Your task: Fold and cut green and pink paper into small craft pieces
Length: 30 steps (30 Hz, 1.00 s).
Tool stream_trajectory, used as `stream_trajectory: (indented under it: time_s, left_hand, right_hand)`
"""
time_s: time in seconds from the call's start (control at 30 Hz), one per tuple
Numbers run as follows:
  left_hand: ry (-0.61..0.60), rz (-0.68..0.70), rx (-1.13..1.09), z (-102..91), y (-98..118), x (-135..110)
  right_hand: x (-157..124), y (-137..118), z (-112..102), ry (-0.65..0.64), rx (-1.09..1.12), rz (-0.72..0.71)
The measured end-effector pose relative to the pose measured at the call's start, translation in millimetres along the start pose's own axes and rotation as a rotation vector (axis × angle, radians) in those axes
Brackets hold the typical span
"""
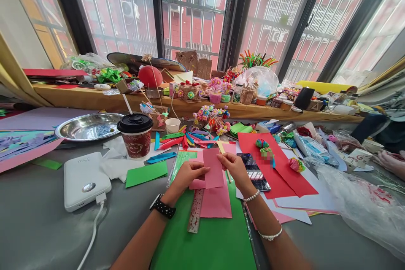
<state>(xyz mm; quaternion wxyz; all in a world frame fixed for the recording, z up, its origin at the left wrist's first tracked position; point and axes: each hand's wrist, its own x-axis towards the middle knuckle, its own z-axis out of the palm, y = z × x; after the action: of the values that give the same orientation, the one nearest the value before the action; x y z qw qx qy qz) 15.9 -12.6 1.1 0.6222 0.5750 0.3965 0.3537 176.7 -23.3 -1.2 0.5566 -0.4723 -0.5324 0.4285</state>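
Between my hands is a piece of pink paper (214,171), raised over the worktop. My left hand (187,176) pinches its left side, thumb on top. At its upper right, my right hand (234,169) grips the edge between thumb and fingers. Below lies a larger pink sheet (217,204), with a patterned ruler (195,213) along its left side. Both rest on a big green sheet (209,244). A phone (255,173) lies just right of my right hand, partly on red paper (284,168).
On the left stand a white power bank (85,181) with a cable, a lidded drink cup (136,137) and a metal tray (88,127). Folded green paper (146,174) lies nearby. Plastic bags (357,198) sit at right, near another person's hand (392,162). Crafts crowd the windowsill (126,99).
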Motion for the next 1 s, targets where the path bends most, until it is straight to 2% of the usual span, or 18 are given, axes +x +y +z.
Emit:
stream_trajectory:
  time_s: [0.17, 0.4, 0.53, 0.63, 0.7, 0.77, 0.87, 1.0]
  left_hand:
    - [0.032, -0.025, 0.022, 0.7, 1.5, -0.3]
    - [-0.003, -0.008, -0.01, 1.2, -1.5, 0.5]
    - [0.112, 0.025, -0.068, -4.4, 1.9, 1.1]
    - [0.287, 0.056, -0.112, -17.4, 5.4, 2.5]
    - [0.388, 0.099, -0.144, -28.6, 6.4, 4.2]
    - [0.477, 0.135, -0.17, -39.1, 6.0, 6.3]
    - [0.586, 0.174, -0.144, -49.9, 3.7, 8.8]
    - [0.65, 0.208, 0.024, -54.0, 0.8, 9.1]
  right_hand:
    - [-0.6, -2.8, -0.3, 0.003, -0.008, 0.001]
    - [-1.0, -2.8, 1.1, -0.007, -0.02, -0.027]
    - [-0.2, -4.2, -1.2, -0.04, -0.048, -0.034]
    - [2.0, -6.6, -9.5, 0.065, -0.108, -0.055]
    - [3.8, -7.7, -17.1, 0.163, -0.189, -0.073]
    - [5.4, -7.6, -24.3, 0.208, -0.313, -0.081]
    - [7.9, -4.9, -30.5, 0.208, -0.584, -0.087]
    - [11.7, -1.4, -25.5, 0.134, -1.042, -0.04]
